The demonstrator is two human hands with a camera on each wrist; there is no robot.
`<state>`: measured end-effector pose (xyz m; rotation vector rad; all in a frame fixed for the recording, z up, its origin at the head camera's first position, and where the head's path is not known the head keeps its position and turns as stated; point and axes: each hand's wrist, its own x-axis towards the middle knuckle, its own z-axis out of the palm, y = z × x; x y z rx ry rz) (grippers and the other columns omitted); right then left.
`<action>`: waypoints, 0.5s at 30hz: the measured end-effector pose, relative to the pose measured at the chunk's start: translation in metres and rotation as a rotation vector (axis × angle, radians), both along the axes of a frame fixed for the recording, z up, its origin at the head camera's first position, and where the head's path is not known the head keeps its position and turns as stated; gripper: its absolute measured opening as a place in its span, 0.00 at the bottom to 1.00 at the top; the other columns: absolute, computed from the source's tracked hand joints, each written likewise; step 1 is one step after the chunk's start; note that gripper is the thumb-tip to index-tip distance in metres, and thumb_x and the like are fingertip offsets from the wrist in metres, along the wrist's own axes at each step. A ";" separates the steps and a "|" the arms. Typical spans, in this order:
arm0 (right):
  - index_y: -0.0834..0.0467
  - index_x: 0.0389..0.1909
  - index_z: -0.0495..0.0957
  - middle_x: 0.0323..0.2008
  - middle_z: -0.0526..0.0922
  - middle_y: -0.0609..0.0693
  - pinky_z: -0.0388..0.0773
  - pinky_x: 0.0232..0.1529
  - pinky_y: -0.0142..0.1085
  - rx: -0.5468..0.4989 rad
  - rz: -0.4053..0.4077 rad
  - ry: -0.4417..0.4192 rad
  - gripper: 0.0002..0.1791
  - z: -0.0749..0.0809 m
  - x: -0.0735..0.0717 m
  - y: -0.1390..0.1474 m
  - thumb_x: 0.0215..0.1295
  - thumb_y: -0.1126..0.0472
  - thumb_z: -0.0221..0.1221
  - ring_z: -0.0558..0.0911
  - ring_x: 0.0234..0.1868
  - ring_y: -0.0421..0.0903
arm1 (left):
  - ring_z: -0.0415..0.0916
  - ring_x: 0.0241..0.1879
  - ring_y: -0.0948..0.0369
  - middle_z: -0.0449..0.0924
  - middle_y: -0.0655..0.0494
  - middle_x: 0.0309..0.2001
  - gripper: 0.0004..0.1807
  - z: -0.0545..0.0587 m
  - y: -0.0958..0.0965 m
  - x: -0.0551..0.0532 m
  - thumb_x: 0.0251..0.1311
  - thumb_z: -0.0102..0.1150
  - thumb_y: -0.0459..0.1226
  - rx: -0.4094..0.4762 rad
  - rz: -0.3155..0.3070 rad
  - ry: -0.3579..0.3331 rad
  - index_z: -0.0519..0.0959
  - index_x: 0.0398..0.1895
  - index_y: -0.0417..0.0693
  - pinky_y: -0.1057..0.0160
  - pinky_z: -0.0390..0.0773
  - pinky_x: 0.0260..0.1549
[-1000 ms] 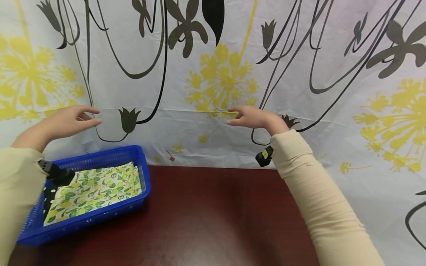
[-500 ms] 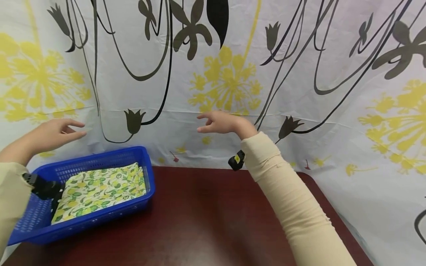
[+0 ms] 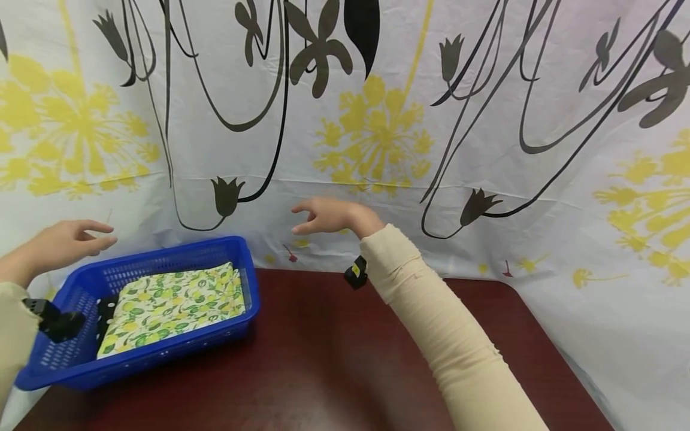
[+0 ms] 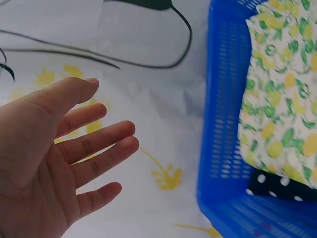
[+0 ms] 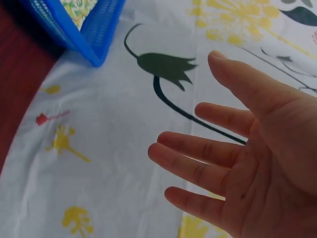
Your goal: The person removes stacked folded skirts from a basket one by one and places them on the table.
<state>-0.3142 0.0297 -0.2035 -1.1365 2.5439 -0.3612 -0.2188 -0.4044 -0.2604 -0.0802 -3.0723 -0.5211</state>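
Observation:
My left hand (image 3: 63, 246) hovers above the far left corner of a blue plastic basket (image 3: 244, 263), its fingers spread and nothing in them. In the left wrist view the palm and loosely bent fingers show plainly, apart from the basket wall (image 4: 212, 124). My right hand (image 3: 336, 215) is in the air to the right of the basket, also holding nothing, with relaxed fingers in the right wrist view. Inside the basket lies a folded cloth with a lemon print (image 3: 178, 305). Part of a black fabric with white dots (image 3: 105, 314) peeks out at its left side.
The basket stands on the left of a dark red-brown table (image 3: 302, 359). Behind the table hangs a white sheet (image 3: 269, 221) printed with yellow and grey flowers. Small black cameras are strapped at the left wrist (image 3: 56, 320) and right wrist (image 3: 356, 272).
Both hands have moved left and lower in the head view, the right one coming closer to the basket. The view has shifted slightly, and the basket's contents look the same.

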 end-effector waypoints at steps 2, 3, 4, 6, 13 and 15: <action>0.54 0.69 0.55 0.62 0.66 0.52 0.68 0.54 0.37 0.009 0.004 -0.015 0.32 -0.004 0.000 -0.006 0.67 0.48 0.50 0.69 0.59 0.45 | 0.73 0.37 0.35 0.69 0.20 0.43 0.36 -0.007 -0.004 0.003 0.67 0.42 0.49 0.002 0.015 -0.008 0.59 0.53 0.16 0.41 0.72 0.31; 0.54 0.69 0.55 0.63 0.65 0.52 0.68 0.54 0.36 0.010 0.006 -0.024 0.32 -0.007 0.000 -0.009 0.67 0.49 0.50 0.69 0.59 0.45 | 0.73 0.37 0.36 0.67 0.19 0.44 0.36 -0.010 -0.006 0.004 0.67 0.42 0.49 0.007 0.023 -0.014 0.59 0.53 0.15 0.40 0.72 0.31; 0.54 0.69 0.55 0.64 0.64 0.51 0.68 0.54 0.36 0.013 0.007 -0.025 0.32 -0.009 0.000 -0.011 0.67 0.48 0.50 0.69 0.59 0.45 | 0.74 0.36 0.36 0.66 0.18 0.45 0.37 -0.015 -0.009 0.005 0.67 0.41 0.49 0.013 0.031 -0.023 0.59 0.53 0.15 0.40 0.72 0.31; 0.54 0.69 0.55 0.64 0.64 0.51 0.67 0.54 0.35 0.023 0.009 -0.025 0.32 -0.014 0.000 -0.017 0.67 0.48 0.50 0.70 0.58 0.44 | 0.74 0.36 0.38 0.67 0.19 0.45 0.38 -0.028 -0.020 0.002 0.67 0.41 0.50 0.040 0.038 -0.038 0.59 0.53 0.15 0.39 0.72 0.32; 0.55 0.68 0.57 0.63 0.65 0.51 0.64 0.58 0.36 0.052 0.027 -0.045 0.32 -0.030 0.001 -0.035 0.67 0.48 0.50 0.68 0.60 0.44 | 0.78 0.30 0.53 0.77 0.30 0.40 0.44 -0.113 -0.097 -0.034 0.62 0.43 0.58 0.132 0.094 -0.102 0.58 0.58 0.22 0.42 0.72 0.29; 0.56 0.68 0.57 0.64 0.63 0.51 0.61 0.60 0.36 0.052 0.038 -0.057 0.32 -0.035 0.001 -0.041 0.67 0.48 0.50 0.64 0.63 0.45 | 0.78 0.31 0.52 0.76 0.29 0.40 0.44 -0.129 -0.107 -0.037 0.63 0.42 0.58 0.140 0.103 -0.112 0.58 0.57 0.20 0.42 0.73 0.30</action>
